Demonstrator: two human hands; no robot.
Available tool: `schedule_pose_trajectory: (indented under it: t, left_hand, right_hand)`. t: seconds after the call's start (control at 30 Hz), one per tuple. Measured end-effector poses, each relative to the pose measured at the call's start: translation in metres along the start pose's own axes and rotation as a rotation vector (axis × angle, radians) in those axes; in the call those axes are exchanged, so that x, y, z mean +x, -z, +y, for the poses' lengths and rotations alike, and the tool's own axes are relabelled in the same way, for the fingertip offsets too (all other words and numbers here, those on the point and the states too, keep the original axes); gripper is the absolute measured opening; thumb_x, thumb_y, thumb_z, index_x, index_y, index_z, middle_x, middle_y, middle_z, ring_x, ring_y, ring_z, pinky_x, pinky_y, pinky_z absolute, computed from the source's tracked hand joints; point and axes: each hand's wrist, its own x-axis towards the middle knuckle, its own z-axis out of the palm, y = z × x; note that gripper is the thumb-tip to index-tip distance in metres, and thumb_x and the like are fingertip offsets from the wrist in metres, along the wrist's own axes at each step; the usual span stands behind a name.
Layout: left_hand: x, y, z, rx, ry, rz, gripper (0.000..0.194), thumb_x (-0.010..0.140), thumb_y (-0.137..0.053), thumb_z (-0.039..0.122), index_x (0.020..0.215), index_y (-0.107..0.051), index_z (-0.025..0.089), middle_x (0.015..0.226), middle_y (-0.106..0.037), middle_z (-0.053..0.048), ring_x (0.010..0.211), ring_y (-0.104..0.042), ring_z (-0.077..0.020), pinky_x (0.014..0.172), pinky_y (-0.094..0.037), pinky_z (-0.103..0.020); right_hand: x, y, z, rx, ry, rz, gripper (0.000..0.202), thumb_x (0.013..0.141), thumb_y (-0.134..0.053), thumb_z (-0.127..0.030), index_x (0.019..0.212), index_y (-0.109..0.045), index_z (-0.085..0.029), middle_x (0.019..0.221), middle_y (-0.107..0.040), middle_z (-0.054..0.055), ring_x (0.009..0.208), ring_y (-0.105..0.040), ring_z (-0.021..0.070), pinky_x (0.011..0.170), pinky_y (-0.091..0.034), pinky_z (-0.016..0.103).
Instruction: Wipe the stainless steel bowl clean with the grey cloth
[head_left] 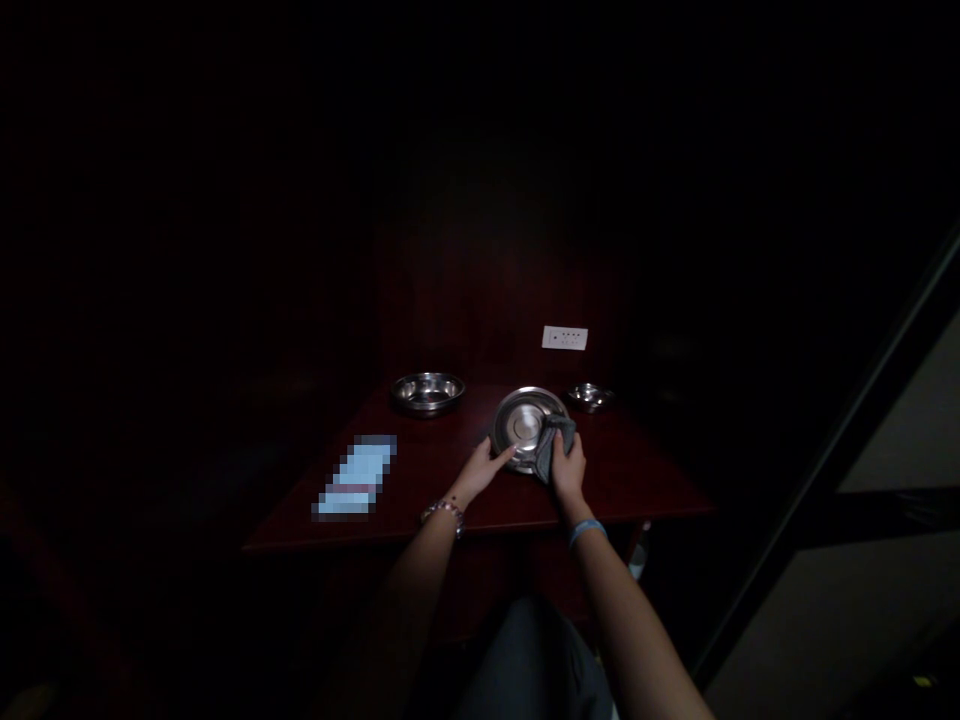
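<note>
My left hand (484,470) grips the lower left rim of a round stainless steel plate (525,425), thumb on its inner face. The plate is tilted up toward me above the dark red table (442,490). In my right hand (570,468) is a bunched grey cloth (553,447), pressed against the lower right side of the plate. Part of the plate's rim is hidden behind the cloth and fingers.
A wide steel bowl (428,396) stands at the back left of the table, a smaller steel bowl (591,398) at the back right. A pixelated bright rectangle (356,480) lies at left. A white socket panel (565,338) is on the wall. Below the table's right edge is a bottle (639,555).
</note>
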Motion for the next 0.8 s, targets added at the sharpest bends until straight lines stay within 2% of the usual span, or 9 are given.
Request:
schedule_pose_trajectory:
  t: [0.3, 0.47, 0.8]
  left_hand:
    - [0.0, 0.0, 0.003, 0.001, 0.022, -0.037, 0.059, 0.08, -0.075, 0.051, 0.127, -0.064, 0.016, 0.136, -0.069, -0.014, 0.127, -0.064, -0.0279, 0.114, -0.046, -0.044]
    - [-0.002, -0.001, 0.01, -0.048, 0.02, -0.046, 0.054, 0.083, -0.072, 0.05, 0.124, -0.066, 0.016, 0.133, -0.071, -0.013, 0.125, -0.065, -0.028, 0.115, -0.045, -0.046]
    - [-0.004, -0.003, 0.017, -0.135, 0.078, -0.029, 0.057, 0.078, -0.078, 0.054, 0.118, -0.068, 0.016, 0.127, -0.074, -0.012, 0.122, -0.067, -0.0295, 0.115, -0.045, -0.049]
  right_hand:
    - [-0.001, 0.001, -0.002, -0.028, 0.008, 0.028, 0.04, 0.091, -0.051, -0.055, 0.104, -0.067, -0.021, 0.101, -0.077, 0.013, 0.096, -0.072, 0.0292, 0.082, -0.052, 0.034]
    - [0.0, 0.001, -0.001, -0.025, 0.002, 0.023, 0.041, 0.091, -0.049, -0.056, 0.102, -0.066, -0.021, 0.101, -0.077, 0.013, 0.095, -0.072, 0.0288, 0.083, -0.051, 0.034]
    - [0.0, 0.001, -0.001, -0.023, 0.005, 0.031, 0.041, 0.091, -0.048, -0.055, 0.103, -0.066, -0.02, 0.102, -0.077, 0.014, 0.096, -0.073, 0.0284, 0.083, -0.051, 0.033]
